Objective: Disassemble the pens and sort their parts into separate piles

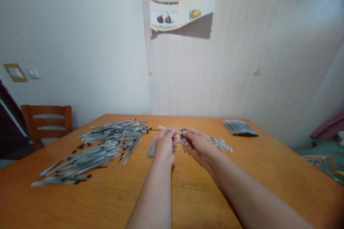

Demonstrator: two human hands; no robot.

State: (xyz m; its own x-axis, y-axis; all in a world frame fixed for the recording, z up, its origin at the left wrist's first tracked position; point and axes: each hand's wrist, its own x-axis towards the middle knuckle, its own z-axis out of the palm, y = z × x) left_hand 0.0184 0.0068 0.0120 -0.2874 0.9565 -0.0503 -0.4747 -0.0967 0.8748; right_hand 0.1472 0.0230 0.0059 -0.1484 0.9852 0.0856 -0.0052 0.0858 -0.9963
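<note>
A thin, translucent whitish pen barrel (164,128) is held almost level above the middle of the table, pointing left and right. My left hand (165,146) is closed, pinching it between thumb and fingers near the middle. At its right end my right hand (196,140) is closed too, thumb and forefinger pressed together; whether a smaller part is between them I cannot tell. Under my left hand lies a row of similar barrels (151,147), partly hidden. Small black parts (183,130) stand out behind the hands. Small whitish pieces (220,144) are scattered beyond my right wrist.
On the left of the wooden table (204,200) spreads a loose heap of pen parts (94,155), with black caps (80,146) among them. A neat row of pens (239,128) lies at the far right. Behind the table's left edge stands a wooden chair (49,110).
</note>
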